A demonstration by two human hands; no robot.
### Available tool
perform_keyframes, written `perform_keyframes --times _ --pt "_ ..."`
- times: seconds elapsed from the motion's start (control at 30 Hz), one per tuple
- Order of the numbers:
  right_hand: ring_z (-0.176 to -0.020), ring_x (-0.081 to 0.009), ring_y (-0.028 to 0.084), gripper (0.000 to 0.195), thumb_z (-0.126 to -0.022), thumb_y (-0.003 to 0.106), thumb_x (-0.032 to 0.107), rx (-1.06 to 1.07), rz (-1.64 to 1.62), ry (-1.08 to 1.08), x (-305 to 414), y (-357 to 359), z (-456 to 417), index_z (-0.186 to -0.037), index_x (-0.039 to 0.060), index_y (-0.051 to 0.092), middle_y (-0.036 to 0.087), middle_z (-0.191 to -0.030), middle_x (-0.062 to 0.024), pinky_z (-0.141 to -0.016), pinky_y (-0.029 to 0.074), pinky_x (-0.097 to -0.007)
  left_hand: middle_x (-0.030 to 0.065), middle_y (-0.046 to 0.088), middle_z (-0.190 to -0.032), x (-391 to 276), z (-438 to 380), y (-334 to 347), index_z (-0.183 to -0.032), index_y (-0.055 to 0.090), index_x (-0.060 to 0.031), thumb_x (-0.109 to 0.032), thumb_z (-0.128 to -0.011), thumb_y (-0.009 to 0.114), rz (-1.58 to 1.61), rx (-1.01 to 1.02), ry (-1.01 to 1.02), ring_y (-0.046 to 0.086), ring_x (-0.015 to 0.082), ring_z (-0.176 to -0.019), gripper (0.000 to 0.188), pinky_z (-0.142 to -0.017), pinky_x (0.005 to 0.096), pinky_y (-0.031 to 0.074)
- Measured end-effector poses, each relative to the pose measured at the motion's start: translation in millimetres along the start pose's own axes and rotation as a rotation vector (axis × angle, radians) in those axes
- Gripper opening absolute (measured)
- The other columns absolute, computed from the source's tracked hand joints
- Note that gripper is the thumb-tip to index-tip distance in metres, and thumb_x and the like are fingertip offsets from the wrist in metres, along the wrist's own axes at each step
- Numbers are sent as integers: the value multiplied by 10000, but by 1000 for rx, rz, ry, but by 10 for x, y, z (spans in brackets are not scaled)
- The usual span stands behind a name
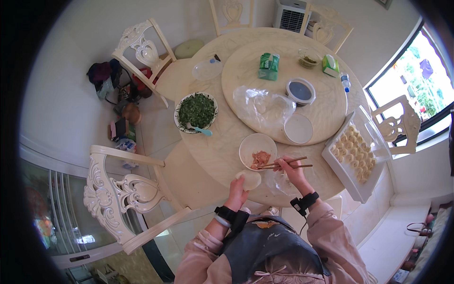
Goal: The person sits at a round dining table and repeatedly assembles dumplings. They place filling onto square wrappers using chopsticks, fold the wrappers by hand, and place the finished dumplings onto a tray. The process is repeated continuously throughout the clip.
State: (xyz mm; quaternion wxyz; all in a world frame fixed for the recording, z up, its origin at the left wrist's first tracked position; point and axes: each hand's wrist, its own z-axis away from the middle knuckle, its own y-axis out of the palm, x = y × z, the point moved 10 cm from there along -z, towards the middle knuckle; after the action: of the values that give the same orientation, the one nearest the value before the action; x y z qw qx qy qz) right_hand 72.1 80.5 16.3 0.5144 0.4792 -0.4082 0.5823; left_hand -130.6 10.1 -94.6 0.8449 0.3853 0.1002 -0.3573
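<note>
My left hand point(239, 190) holds a round, pale dough wrapper point(250, 180) by its edge, near the rim of a white bowl point(248, 142). Inside that bowl lies pink minced meat point(261, 158). A pair of brown chopsticks point(298, 166) is gripped in my right hand point(290, 169), their tips at the meat. Beneath the right hand, a clear plastic sheet point(280, 186) lies on the table. To the right, a white plastic tray point(330, 151) carries several rows of folded dumplings point(354, 152). A bowl of chopped greens point(197, 110) with a light blue-handled spoon point(204, 131) stands on the left.
On the turntable point(241, 64) are a crumpled plastic bag point(262, 104), an empty white bowl point(298, 128), a tub of dark liquid point(300, 91), a green tissue packet point(269, 66) and a tissue box point(330, 66). A water bottle point(345, 82) lies beyond. Carved chairs point(138, 193) surround the table.
</note>
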Motion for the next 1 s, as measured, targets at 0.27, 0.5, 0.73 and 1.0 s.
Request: perform_keyframes --times 0.27,0.5,0.73,1.0 --pt "-709 -136 574 179 -921 576 105 -38 253 -217 211 58 -74 -811 -18 643 611 -749 -71 -620 444 -278 120 607 -1176 -29 14 23 -1197 520 0 -168 -978 504 -6 -4 1 605 259 -1086 277 -935 404 505" --pt "-758 -117 619 162 -947 555 109 -2 243 -230 -51 -76 -124 -966 -9 664 656 -859 -55 -689 475 -240 82 609 -1171 8 -13 34 -1210 520 -43 -186 -974 507 -22 -15 -23 605 237 -1070 277 -913 410 499" --pt "-832 -162 656 211 -975 521 141 -3 -55 -25 -142 2 55 -1032 -23 639 667 -919 -88 -735 493 -254 115 605 -1187 -162 102 167 -1208 524 -10 -221 -989 482 -64 -55 7 597 251 -1091 307 -952 423 486" --pt "-868 -202 649 166 -917 533 46 -33 170 -351 467 246 646 -1025 -6 647 655 -920 -108 -765 503 -301 130 589 -1219 -91 -82 126 -1233 498 2 -284 -1013 425 54 124 -24 571 269 -1134 368 -998 429 453"
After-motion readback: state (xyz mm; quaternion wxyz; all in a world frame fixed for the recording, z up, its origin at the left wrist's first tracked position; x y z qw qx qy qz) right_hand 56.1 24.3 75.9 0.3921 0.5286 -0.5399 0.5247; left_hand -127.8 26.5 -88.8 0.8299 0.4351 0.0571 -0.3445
